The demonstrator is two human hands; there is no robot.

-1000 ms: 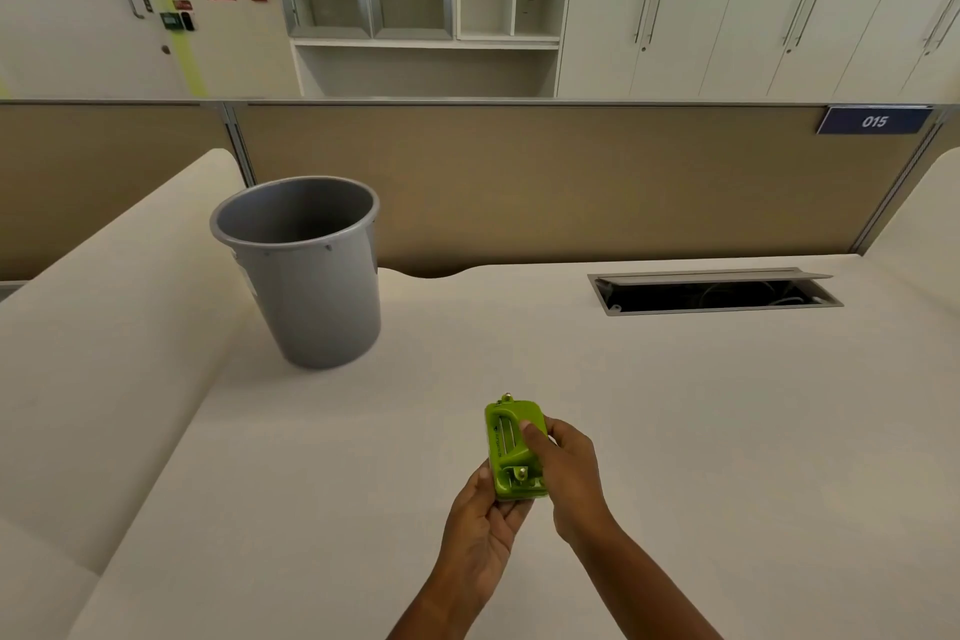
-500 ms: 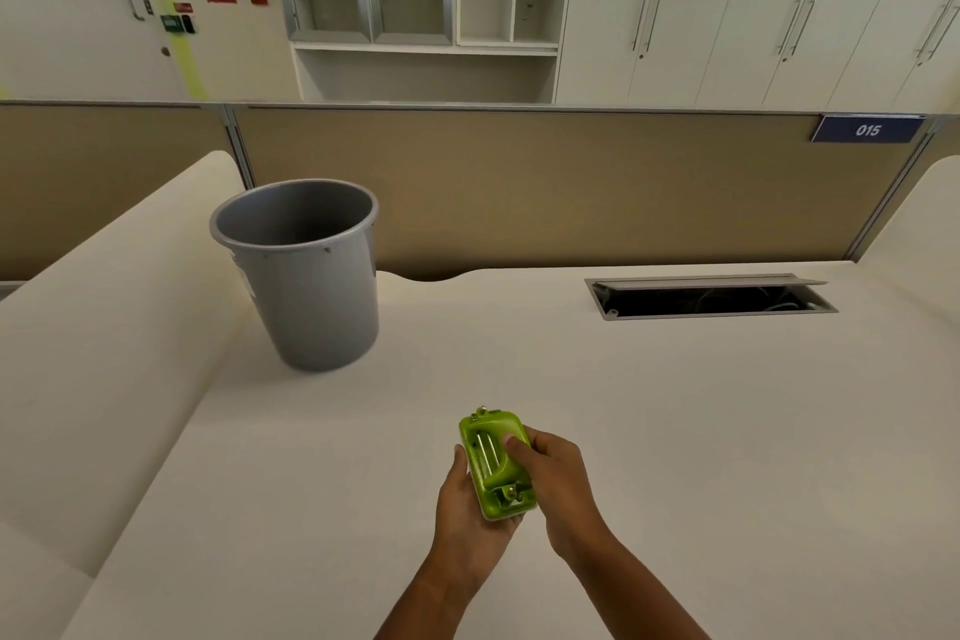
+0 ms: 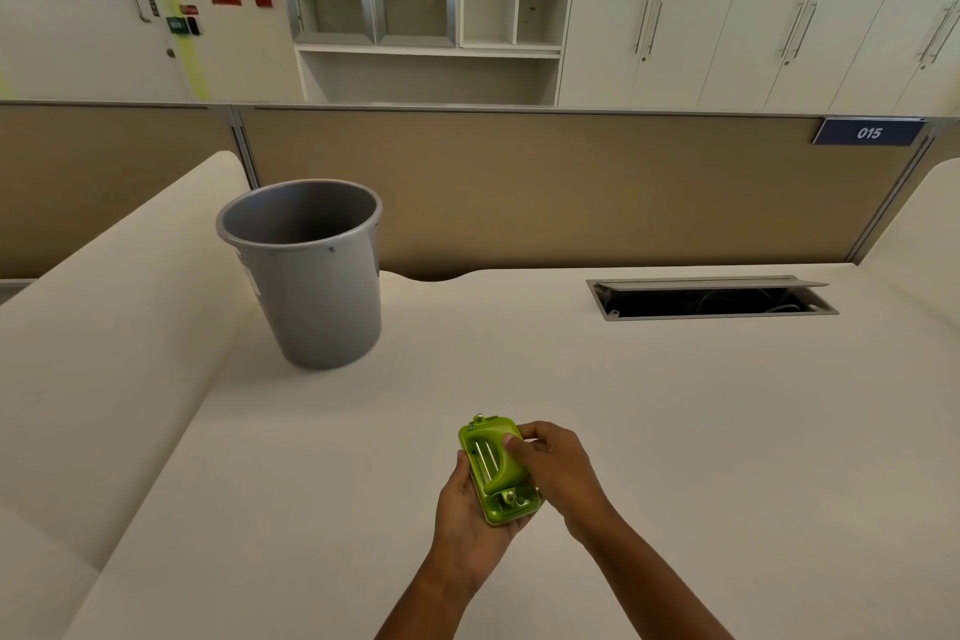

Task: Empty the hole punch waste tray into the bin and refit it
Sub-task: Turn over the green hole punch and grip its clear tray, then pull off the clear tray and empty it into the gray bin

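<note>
A small lime-green hole punch [image 3: 493,470] is held just above the white desk, near its front middle, top side towards me. My left hand [image 3: 465,509] cups it from below and from the left. My right hand [image 3: 553,465] grips its right side, thumb pressed on the lever. Its waste tray on the underside is hidden from me. The grey bin [image 3: 311,270] stands upright and open on the desk, far left of my hands.
An open cable hatch [image 3: 711,296] is cut into the desk [image 3: 675,431] at the back right. A tan partition [image 3: 519,187] closes the desk's far edge. A raised white desk section [image 3: 114,338] runs along the left.
The punch has been turned from edge-on to top side up and has dropped lower into my left palm. Both hands have shifted slightly left and nearer to me.
</note>
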